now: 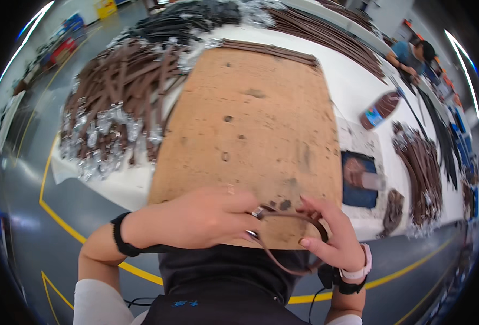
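A thin brown belt [284, 267] is bent into a loop above the near edge of a wooden board [272, 108]. My left hand [207, 216] is closed on its metal-buckled end, the silvery metal showing at the fingertips. On the other side of the loop, my right hand [334, 238] curves around the strap with thumb and fingers spread apart. The strap runs along the inside of that hand, touching it. Part of the loop is hidden behind the right thumb.
Brown belts with plastic-wrapped buckles [117, 103] are heaped on the left. More brown straps [293, 54] lie across the board's far end. At right are a bottle of brown liquid [380, 110], a dark blue pad [358, 197] and a belt bundle [421, 179]. Another person [412, 57] sits far right.
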{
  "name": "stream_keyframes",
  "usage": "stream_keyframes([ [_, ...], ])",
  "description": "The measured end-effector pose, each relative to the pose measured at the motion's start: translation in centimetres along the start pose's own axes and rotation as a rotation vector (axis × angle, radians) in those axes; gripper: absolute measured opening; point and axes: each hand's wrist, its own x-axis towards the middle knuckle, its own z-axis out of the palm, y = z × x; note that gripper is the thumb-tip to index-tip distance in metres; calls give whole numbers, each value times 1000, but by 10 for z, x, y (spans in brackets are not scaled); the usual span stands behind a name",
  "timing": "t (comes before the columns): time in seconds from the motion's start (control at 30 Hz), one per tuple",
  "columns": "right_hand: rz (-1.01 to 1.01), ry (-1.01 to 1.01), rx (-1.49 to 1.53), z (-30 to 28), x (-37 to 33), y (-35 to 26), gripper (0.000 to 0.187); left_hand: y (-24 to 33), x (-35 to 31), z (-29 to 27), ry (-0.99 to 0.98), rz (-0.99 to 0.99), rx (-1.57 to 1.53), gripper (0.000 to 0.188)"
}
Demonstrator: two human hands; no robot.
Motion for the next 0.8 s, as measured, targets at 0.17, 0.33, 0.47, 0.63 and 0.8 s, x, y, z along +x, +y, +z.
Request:
stream_keyframes([
  [0.17,63,-32,-389,12,9,-22,32,1,1,8,-43,-22,131,15],
  [0.33,9,15,-500,22,14,-31,27,5,-6,10,-17,-21,231,12],
  [0.47,-4,20,-468,22,14,-27,27,2,-5,8,-115,2,313,14],
  [0.63,-10,-1,-434,14,14,-18,30,-4,-2,8,-151,47,235,21],
  [0.8,-36,-24,-433,5,14,-11,34,-6,3,5,-90,154,-48,23],
])
